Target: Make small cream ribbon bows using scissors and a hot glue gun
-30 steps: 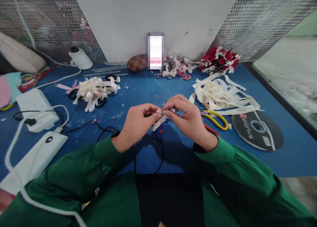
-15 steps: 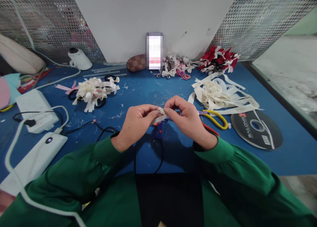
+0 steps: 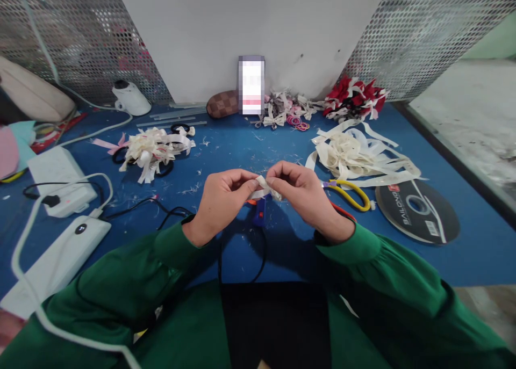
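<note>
Between my two hands, over the middle of the blue table, is a short cream ribbon (image 3: 261, 182). My left hand (image 3: 223, 200) pinches its left part between thumb and fingers. The fingertips of my right hand (image 3: 304, 197) are closed on its right side, and a loose end hangs below them. Just beneath the ribbon lies a blue tool with a red switch (image 3: 260, 212), partly hidden. Yellow-handled scissors (image 3: 355, 194) rest right of my right hand.
Cream ribbon strips (image 3: 350, 151) and a black spool (image 3: 417, 213) lie at the right. Finished-looking cream bows (image 3: 149, 149) sit at the left, near white power blocks (image 3: 60, 181). A phone (image 3: 252, 84) stands at the back by red bows (image 3: 355, 98).
The fingers of my right hand have shifted slightly, and the ribbon between my hands is now bent, with an end showing below my right fingertips. My left hand has hardly moved.
</note>
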Motion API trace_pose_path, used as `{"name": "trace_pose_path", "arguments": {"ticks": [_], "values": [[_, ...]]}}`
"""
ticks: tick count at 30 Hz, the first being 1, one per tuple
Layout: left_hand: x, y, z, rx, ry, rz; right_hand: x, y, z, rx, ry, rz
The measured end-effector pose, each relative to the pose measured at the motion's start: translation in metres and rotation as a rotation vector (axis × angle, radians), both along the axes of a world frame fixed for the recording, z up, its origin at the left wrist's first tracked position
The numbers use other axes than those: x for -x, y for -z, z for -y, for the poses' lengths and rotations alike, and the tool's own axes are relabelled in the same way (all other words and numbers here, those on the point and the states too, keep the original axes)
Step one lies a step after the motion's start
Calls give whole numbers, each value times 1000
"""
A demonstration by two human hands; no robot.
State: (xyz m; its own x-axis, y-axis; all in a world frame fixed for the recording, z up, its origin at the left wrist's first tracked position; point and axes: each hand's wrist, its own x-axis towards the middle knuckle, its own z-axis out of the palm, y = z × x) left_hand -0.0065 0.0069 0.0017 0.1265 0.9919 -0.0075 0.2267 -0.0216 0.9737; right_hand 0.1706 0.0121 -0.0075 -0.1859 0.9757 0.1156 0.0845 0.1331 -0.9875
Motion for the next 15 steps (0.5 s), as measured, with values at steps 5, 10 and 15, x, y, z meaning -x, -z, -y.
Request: {"name": "trace_pose_path", "arguments": {"ticks": [5,10,15], "values": [[0,0,-1,-30,-38,-14,0,3,-1,68,22,-86],[-1,-1,0,-24,-49,4,2,6,-1,82,59,-156],[-1,0,2,-109,-27,-8,2,3,0,4,66,-39]]}}
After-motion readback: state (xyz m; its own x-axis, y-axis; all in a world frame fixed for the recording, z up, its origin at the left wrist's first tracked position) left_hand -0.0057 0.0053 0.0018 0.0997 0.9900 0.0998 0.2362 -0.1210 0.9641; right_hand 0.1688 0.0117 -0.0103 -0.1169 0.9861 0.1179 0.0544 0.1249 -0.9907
